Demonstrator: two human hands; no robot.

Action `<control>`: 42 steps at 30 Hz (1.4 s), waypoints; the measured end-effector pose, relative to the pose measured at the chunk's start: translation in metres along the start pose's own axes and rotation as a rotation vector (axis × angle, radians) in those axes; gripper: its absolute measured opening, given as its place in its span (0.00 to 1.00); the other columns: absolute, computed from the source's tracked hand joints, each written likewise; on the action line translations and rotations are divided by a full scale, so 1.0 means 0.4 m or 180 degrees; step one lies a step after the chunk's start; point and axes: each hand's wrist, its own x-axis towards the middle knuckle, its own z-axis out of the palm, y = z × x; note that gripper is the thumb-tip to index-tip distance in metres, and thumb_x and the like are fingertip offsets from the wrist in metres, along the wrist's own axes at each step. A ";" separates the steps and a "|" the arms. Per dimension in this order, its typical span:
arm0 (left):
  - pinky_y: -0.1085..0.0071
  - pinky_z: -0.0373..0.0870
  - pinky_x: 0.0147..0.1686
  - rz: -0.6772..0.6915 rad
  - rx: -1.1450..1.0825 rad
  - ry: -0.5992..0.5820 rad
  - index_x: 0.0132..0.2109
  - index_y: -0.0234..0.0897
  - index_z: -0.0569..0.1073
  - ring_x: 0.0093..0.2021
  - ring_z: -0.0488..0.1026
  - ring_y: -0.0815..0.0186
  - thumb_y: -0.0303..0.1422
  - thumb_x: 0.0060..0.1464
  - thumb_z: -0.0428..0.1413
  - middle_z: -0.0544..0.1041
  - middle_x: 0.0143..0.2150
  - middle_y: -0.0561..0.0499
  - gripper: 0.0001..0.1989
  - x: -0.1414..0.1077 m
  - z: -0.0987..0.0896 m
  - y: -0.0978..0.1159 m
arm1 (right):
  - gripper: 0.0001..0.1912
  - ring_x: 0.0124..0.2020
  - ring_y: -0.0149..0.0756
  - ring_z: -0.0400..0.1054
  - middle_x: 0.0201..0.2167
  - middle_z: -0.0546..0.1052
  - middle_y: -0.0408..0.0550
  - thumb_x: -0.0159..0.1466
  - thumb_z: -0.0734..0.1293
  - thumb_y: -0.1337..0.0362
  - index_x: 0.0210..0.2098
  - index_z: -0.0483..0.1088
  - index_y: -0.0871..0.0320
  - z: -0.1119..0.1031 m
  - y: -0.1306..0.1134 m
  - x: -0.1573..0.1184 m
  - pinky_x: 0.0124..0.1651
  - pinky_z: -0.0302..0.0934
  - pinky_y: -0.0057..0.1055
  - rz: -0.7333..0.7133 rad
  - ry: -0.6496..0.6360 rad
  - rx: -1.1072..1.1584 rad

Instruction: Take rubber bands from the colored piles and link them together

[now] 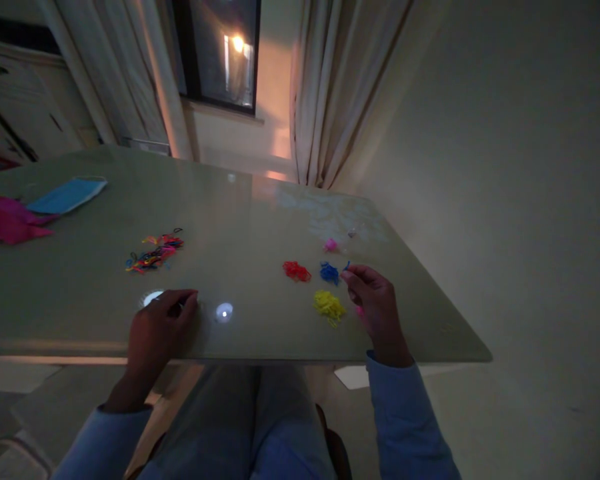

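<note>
My right hand (375, 300) pinches a blue rubber band (347, 266) between thumb and fingertips, just right of a small pile of blue rubber bands (329, 273). Left of that lies a pile of red rubber bands (297, 271). Nearer to me is a yellow pile (329, 305); a pink pile (331, 245) sits farther back. Another bit of pink (359, 311) shows partly behind my right hand. My left hand (163, 327) rests on the table near its front edge, fingers curled together, with nothing visible in them. Beyond it is a loose heap of mixed-colour rubber bands (155, 255).
The glossy table (240, 233) reflects light spots. A blue face mask (70, 195) and a crumpled magenta cloth or bag (10, 219) lie at the far left. A small clear item (352, 233) sits behind the piles. A wall (505, 200) stands on the right.
</note>
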 end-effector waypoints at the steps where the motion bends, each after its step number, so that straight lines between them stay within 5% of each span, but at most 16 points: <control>1: 0.66 0.70 0.38 -0.0005 -0.0006 0.0001 0.37 0.41 0.79 0.36 0.78 0.58 0.47 0.54 0.49 0.82 0.38 0.48 0.19 0.000 -0.001 0.001 | 0.14 0.18 0.26 0.55 0.19 0.69 0.38 0.51 0.74 0.56 0.32 0.75 0.59 -0.011 0.008 0.016 0.22 0.50 0.25 -0.0107 0.0000 -0.0364; 8: 0.66 0.71 0.38 0.0025 -0.0004 0.0037 0.36 0.42 0.79 0.36 0.78 0.58 0.47 0.53 0.50 0.82 0.37 0.49 0.18 0.001 0.000 -0.001 | 0.10 0.32 0.37 0.70 0.32 0.80 0.51 0.60 0.63 0.64 0.33 0.76 0.60 -0.046 0.038 0.132 0.37 0.60 0.31 -0.0645 -0.0022 -0.3131; 12: 0.66 0.71 0.39 0.0011 -0.0010 0.0016 0.37 0.40 0.79 0.37 0.78 0.58 0.47 0.54 0.50 0.82 0.38 0.48 0.18 0.002 0.003 -0.004 | 0.11 0.36 0.38 0.72 0.36 0.81 0.55 0.62 0.62 0.67 0.34 0.77 0.60 -0.022 0.047 0.163 0.39 0.58 0.30 -0.0589 -0.0347 -0.3895; 20: 0.66 0.71 0.38 -0.0008 -0.0097 0.0016 0.37 0.38 0.79 0.35 0.77 0.58 0.47 0.53 0.49 0.82 0.37 0.46 0.20 0.000 0.001 0.001 | 0.12 0.37 0.40 0.72 0.35 0.81 0.56 0.63 0.62 0.69 0.33 0.78 0.62 0.014 0.036 0.154 0.39 0.58 0.31 -0.0604 -0.0636 -0.3984; 25: 0.67 0.71 0.38 0.0018 -0.0187 0.0010 0.38 0.37 0.79 0.35 0.77 0.59 0.46 0.55 0.50 0.82 0.38 0.46 0.20 -0.002 0.001 0.004 | 0.10 0.32 0.37 0.70 0.33 0.80 0.50 0.62 0.64 0.63 0.35 0.77 0.58 0.037 -0.047 0.081 0.39 0.60 0.31 -0.1238 -0.0726 -0.3110; 29: 0.67 0.70 0.38 0.0082 -0.0204 0.0046 0.38 0.37 0.79 0.36 0.77 0.60 0.44 0.56 0.50 0.82 0.38 0.46 0.19 -0.005 -0.001 0.011 | 0.09 0.31 0.37 0.70 0.31 0.79 0.48 0.63 0.65 0.60 0.35 0.76 0.56 0.095 -0.093 0.001 0.38 0.61 0.32 -0.1505 -0.1198 -0.2554; 37: 0.68 0.70 0.37 -0.0180 -0.0771 -0.0083 0.36 0.39 0.80 0.33 0.76 0.62 0.44 0.54 0.52 0.82 0.35 0.48 0.17 0.000 -0.012 0.024 | 0.08 0.33 0.36 0.71 0.33 0.78 0.49 0.65 0.64 0.63 0.37 0.75 0.57 0.246 0.030 -0.113 0.38 0.61 0.32 -0.1325 -0.2359 -0.2299; 42: 0.70 0.71 0.32 -0.0676 -0.1881 -0.0393 0.39 0.36 0.81 0.31 0.75 0.64 0.47 0.50 0.57 0.82 0.33 0.47 0.19 0.036 -0.081 -0.013 | 0.08 0.35 0.37 0.71 0.34 0.79 0.49 0.65 0.63 0.65 0.37 0.75 0.58 0.294 0.089 -0.116 0.39 0.62 0.32 -0.1177 -0.2355 -0.2316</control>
